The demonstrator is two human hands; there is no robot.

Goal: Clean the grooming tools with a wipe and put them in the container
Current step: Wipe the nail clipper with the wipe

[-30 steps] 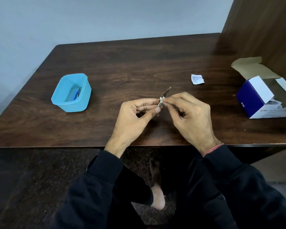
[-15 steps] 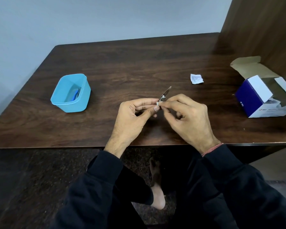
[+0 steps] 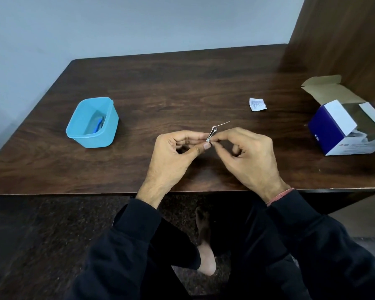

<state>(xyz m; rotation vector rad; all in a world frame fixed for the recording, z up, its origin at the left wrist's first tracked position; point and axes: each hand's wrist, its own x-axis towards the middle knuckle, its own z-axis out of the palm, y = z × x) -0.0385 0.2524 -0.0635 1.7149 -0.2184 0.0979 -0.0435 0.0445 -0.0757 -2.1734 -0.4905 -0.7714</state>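
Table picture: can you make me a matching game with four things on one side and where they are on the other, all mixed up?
Things:
1. blue container
2. nail clipper
3. torn white wrapper
4. open cardboard box

Places:
A. lying flat on the table, past the right hand
B. at the table's right edge, flaps up
C. pinched between the left hand and the right hand
D. on the left part of the table, with something blue inside

Right pairs: 1-D, 2-C, 3-A, 4-B
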